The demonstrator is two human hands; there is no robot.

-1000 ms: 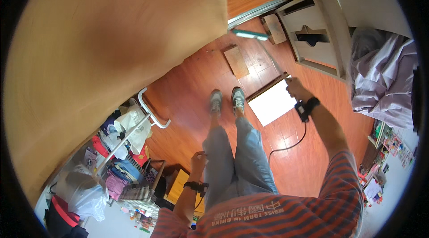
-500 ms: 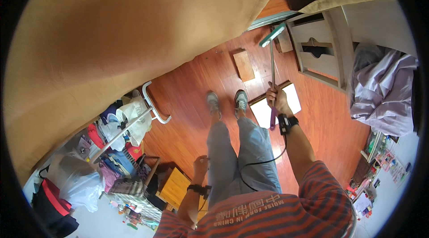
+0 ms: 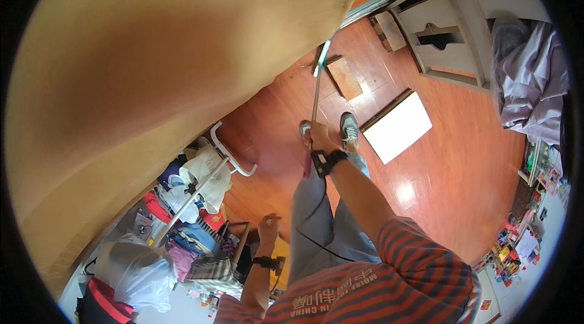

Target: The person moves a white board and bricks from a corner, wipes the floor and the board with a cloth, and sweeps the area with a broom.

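My right hand (image 3: 325,138) is closed around the pole of a long-handled squeegee (image 3: 316,96). The squeegee has a thin metal pole, a purple grip end below my hand, and a narrow green-and-white head. That head is up by the edge of a large tan curtain (image 3: 182,38), close to a wooden block (image 3: 345,78) on the floor. My left hand (image 3: 268,228) hangs beside my left leg with loosely bent fingers and nothing visible in it. Both wrists wear black straps, and a cable runs from the right one.
A white-topped flat box (image 3: 398,126) lies right of my feet. Farther back stand another block (image 3: 389,31) and a pale wooden cabinet (image 3: 453,32). A white metal stand (image 3: 234,163) and a heap of clothes and bags (image 3: 194,220) are on the left.
My right hand has swung the squeegee leftward, bringing its head from near the cabinet to the curtain's edge. The whole view has turned and shifted. My left hand stays low by my leg.
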